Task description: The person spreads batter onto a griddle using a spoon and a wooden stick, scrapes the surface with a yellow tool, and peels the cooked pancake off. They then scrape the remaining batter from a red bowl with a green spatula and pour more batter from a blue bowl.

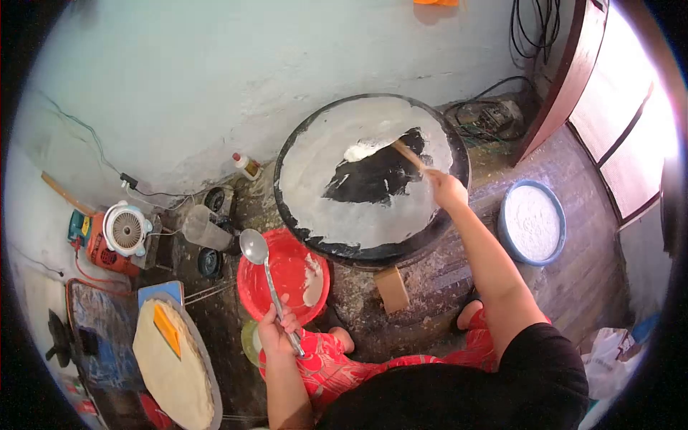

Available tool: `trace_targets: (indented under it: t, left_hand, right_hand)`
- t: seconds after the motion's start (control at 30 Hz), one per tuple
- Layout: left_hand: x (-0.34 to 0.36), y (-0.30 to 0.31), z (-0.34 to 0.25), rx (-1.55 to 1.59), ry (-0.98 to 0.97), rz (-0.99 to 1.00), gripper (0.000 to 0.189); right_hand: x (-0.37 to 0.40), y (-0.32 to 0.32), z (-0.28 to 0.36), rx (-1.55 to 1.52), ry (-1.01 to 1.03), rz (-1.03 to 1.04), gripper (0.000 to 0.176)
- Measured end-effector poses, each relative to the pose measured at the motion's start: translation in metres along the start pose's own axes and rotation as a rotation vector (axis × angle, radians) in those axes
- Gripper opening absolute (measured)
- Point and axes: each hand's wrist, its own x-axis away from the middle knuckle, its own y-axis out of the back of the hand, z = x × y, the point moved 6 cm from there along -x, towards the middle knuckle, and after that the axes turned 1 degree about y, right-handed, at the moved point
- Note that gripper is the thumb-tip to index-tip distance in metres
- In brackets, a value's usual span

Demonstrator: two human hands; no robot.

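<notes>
My left hand is closed around the handle of a long metal ladle, its bowl raised over the edge of a red basin with pale batter smeared inside. Over the large round black griddle, my right hand grips the wooden handle of a spreader. The spreader's far end meets a thick white lump of batter. A thin whitish batter layer coats most of the griddle, while an uneven patch around the middle shows bare black.
Right of the griddle stands a blue tub of white powder or batter. At lower left lies a stack of thin flatbreads with a yellow-orange scraper on top. A tan block, bottle and small fan are nearby.
</notes>
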Motion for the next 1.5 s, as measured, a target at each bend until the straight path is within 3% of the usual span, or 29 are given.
trace_targets:
  t: [0.03,0.07,0.13,0.17,0.27,0.33,0.4,0.43,0.47,0.53,0.67,0.8,0.9,0.97,1.03,1.2,1.3,1.37,1.5]
  left_hand:
    - [0.000,0.002,0.001,0.004,-0.001,-0.004,0.033]
    - [-0.001,0.003,0.000,-0.036,-0.016,-0.013,0.033]
    - [-0.002,0.003,-0.002,-0.078,-0.033,-0.022,0.033]
    - [-0.001,0.002,0.000,-0.054,-0.020,-0.016,0.033]
    - [0.000,0.001,0.001,-0.033,-0.005,-0.005,0.033]
    - [0.000,0.001,-0.001,-0.033,-0.006,0.000,0.033]
    - [0.001,0.004,0.001,-0.038,-0.023,-0.010,0.033]
    - [0.002,0.006,0.002,-0.037,-0.023,-0.019,0.033]
    - [0.002,0.006,0.001,-0.050,-0.020,-0.012,0.033]
    - [0.001,0.002,0.001,-0.061,-0.018,-0.004,0.034]
    - [0.001,0.004,0.002,-0.046,0.002,0.020,0.034]
    - [0.002,0.008,0.000,-0.034,0.002,0.047,0.034]
    - [0.000,0.011,-0.003,-0.089,-0.023,0.028,0.034]
    - [0.001,0.009,0.000,-0.078,-0.001,0.049,0.034]
    - [0.001,0.006,0.000,-0.070,0.012,0.074,0.034]
    - [0.004,0.003,0.004,-0.017,0.052,0.118,0.034]
    - [0.003,0.011,0.001,-0.059,0.022,0.096,0.033]
    - [0.003,0.010,0.000,-0.066,0.011,0.077,0.033]
    - [0.004,0.002,0.002,-0.040,0.035,0.073,0.032]
  right_hand:
    - [-0.007,-0.008,-0.018,-0.069,-0.058,-0.126,0.028]
    - [-0.006,-0.019,-0.019,-0.069,-0.060,-0.121,0.028]
    - [-0.002,-0.047,-0.006,-0.126,0.049,0.016,0.029]
    - [0.000,-0.057,0.011,-0.083,0.235,-0.012,0.028]
    - [0.011,-0.054,0.026,-0.056,0.343,0.103,0.027]
    - [0.016,-0.039,0.029,-0.045,0.286,0.200,0.027]
    - [0.013,-0.026,0.008,-0.082,0.053,-0.001,0.027]
    - [0.008,-0.035,0.000,-0.143,0.037,-0.019,0.027]
    - [0.006,-0.048,-0.002,-0.144,0.035,-0.014,0.027]
    - [0.014,-0.061,0.031,-0.102,0.290,0.101,0.028]
    - [0.030,-0.056,0.045,0.028,0.454,0.275,0.028]
    - [0.057,-0.006,0.046,0.167,0.287,0.300,0.029]
    - [0.075,-0.006,0.038,0.219,0.396,-0.281,0.041]
    - [0.102,-0.035,0.054,0.231,0.546,-0.379,0.047]
    - [0.118,-0.079,0.078,0.397,0.626,-0.174,0.049]
    - [0.104,-0.095,0.064,0.622,0.562,-0.157,0.051]
    - [0.082,-0.069,0.048,0.535,0.413,-0.202,0.038]
    - [0.078,-0.061,0.035,0.142,0.272,-0.182,0.039]
    - [0.130,-0.078,0.061,0.334,0.656,-0.034,0.044]
